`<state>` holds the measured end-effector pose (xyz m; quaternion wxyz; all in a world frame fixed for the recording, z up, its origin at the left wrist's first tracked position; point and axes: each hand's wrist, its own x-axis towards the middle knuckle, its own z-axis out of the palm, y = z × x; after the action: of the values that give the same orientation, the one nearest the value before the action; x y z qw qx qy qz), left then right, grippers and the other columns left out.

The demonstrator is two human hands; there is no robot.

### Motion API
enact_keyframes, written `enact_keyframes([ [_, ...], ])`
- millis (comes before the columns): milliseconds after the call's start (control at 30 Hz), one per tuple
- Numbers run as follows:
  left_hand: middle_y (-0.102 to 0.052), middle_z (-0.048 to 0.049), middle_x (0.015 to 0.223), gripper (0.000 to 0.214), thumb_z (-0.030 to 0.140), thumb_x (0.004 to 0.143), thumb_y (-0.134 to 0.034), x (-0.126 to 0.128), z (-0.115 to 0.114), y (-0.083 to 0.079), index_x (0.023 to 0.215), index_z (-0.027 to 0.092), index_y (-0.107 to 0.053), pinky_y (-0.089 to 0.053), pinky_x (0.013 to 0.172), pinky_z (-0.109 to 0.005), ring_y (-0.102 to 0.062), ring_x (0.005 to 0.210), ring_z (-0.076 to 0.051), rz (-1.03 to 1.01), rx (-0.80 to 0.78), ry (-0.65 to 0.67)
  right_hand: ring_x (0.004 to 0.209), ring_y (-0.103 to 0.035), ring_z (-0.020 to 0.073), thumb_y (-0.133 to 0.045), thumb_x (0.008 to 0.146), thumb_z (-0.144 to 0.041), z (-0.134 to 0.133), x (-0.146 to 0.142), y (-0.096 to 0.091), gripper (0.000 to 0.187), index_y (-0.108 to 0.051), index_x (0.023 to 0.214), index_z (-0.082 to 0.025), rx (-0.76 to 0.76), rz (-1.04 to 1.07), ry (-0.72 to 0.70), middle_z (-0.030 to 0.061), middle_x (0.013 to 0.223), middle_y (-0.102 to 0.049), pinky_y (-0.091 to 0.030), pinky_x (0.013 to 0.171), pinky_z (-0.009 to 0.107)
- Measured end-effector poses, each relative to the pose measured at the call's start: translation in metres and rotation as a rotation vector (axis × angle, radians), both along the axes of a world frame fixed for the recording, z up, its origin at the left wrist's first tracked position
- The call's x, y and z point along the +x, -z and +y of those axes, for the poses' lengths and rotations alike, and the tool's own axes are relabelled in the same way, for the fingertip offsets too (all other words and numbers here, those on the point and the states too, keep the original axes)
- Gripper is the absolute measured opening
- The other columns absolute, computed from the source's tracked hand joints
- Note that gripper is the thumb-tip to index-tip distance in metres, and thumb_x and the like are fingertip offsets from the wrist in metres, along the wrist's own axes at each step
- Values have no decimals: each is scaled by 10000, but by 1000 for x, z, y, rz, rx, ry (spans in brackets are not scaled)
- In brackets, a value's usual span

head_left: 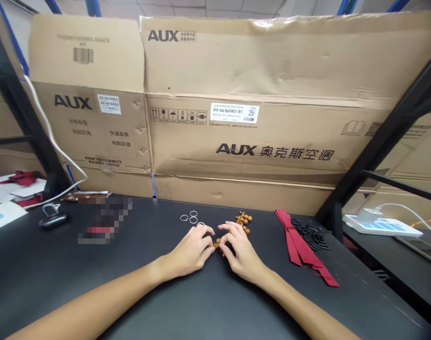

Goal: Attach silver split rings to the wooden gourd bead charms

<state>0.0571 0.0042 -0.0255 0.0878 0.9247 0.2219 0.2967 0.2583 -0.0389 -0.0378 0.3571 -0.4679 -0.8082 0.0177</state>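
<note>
Between my hands is a small brown wooden bead charm (218, 241) with yellowish cord or fittings, partly covered by my fingers. My left hand (191, 248) is closed, its thumb and fingertips pinching the charm's left side. From the right, my right hand (241, 252) curls its thumb and forefinger round the same piece. Just behind my right fingers lie several more wooden bead charms (247, 219). Several metal split rings (193, 219) rest beyond my left hand, one partly hidden by its fingers.
Red fabric strips (300, 245) lie to the right beside a heap of black clips (311, 233). A black oval object (53, 218) and a blurred-out item (107, 219) are at left. Large cardboard boxes (272, 61) stand behind the black table (159, 302); a dark frame post (378, 104) rises at right.
</note>
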Motion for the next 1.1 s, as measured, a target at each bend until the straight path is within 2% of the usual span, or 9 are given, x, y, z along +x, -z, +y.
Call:
enact_keyframes([
  [167,-560,-71,1121,112,197,924,-522,0,0,-2,858,184,-612,-443,942,-360,-527,1041,-204,26,5,39,1178,-444,291,-455,901,-183,6,7,4,153,-545,779,-205,33,31,129,119,1170,-571,-399,977,545],
  [300,-559,-76,1114,136,197,929,-500,0,-1,-2,843,177,-603,-447,933,-364,-531,1034,-205,32,11,4,1180,-444,278,-460,903,-186,6,7,3,160,-544,768,-205,33,29,100,110,1176,-565,-402,983,522],
  [433,-559,-80,1118,130,197,920,-504,0,-2,-2,832,182,-600,-446,932,-371,-532,1038,-214,42,31,-12,1201,-430,280,-461,914,-199,5,6,3,142,-567,820,-208,47,-37,91,110,1197,-551,-399,995,510],
  [567,-551,-79,1126,101,199,897,-536,0,0,-2,810,181,-584,-437,930,-381,-532,1049,-223,58,29,-56,1231,-410,308,-510,895,-229,8,12,3,105,-602,940,-207,70,-147,142,123,1219,-546,-389,1001,521],
  [767,-550,-78,1095,131,260,855,-601,-6,14,0,767,179,-548,-396,950,-444,-513,1059,-246,59,33,-173,1251,-400,330,-618,832,-387,12,22,1,274,-612,1056,-229,65,-201,234,123,1234,-545,-367,1009,538],
  [933,-547,-91,1124,164,295,839,-613,-12,32,3,749,178,-542,-392,957,-459,-496,1117,-265,55,37,-212,1266,-394,305,-581,853,-364,14,23,1,184,-636,980,-242,35,-197,234,100,1249,-543,-358,1019,521],
  [1033,-546,-107,1170,132,306,841,-604,-15,41,4,821,179,-575,-398,961,-470,-490,1151,-279,57,44,-241,1247,-411,296,-547,864,-321,17,27,2,156,-638,955,-232,31,-180,262,101,1249,-547,-362,1013,519],
  [1100,-521,-118,1265,194,332,845,-604,-18,45,4,980,193,-606,-376,996,-489,-455,1220,-294,80,41,-257,1239,-417,294,-542,861,-317,20,30,2,161,-641,951,-229,26,-164,286,101,1247,-552,-367,1007,518],
])
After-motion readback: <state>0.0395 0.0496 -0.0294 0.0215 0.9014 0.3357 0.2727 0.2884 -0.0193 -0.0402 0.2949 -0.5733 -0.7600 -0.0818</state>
